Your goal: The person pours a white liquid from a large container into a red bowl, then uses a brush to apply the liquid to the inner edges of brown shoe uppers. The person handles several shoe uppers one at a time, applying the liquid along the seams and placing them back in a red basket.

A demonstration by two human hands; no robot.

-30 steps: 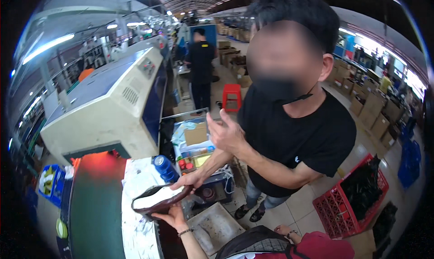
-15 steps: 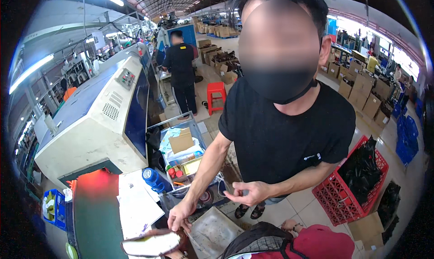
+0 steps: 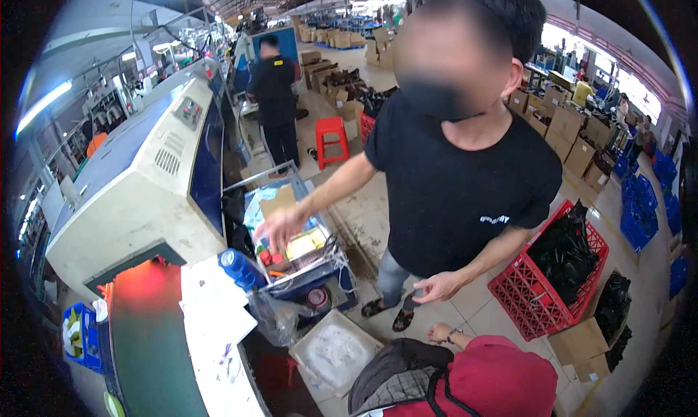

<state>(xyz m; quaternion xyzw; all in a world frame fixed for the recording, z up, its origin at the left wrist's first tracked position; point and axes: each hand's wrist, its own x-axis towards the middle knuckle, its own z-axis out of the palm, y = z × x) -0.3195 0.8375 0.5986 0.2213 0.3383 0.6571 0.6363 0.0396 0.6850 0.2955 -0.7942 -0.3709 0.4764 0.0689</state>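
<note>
My right grip [image 3: 439, 333] is near the black-and-grey cloth [image 3: 400, 364], right of the pale tray [image 3: 337, 350], and I cannot tell either grip's opening or hold.

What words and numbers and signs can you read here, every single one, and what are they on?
White lettering low on the nearest black shirt: slanted and smeared, so I won't spell it out.
Yellow patch on the far person's back: too small to read.
Control panel on the big machine: any labels too small.
Purple marks on the white papers: no clear words.
</note>
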